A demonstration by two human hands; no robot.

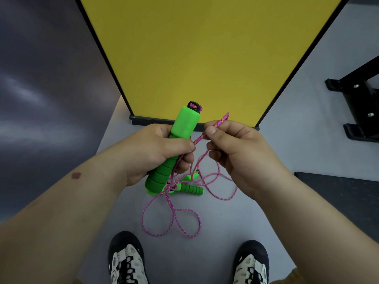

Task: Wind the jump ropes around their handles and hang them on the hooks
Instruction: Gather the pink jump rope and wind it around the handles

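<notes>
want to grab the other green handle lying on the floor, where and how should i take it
Judging by its pose, take the second handle by its ribbed foam section, coming from above with fingers across its width. It lies flat on the floor, free end pointing right; the rope tangles at its left end, so stay right of that.

Floor (225,232) was plain light grey, kinda smooth. A big yellow panel (205,54) with a black frame stood straight ahead on it. Dark wall (45,83) on the left had soft glare streaks. Black metal stand (361,103) sat off right, dark mat (348,197) near it.
</notes>
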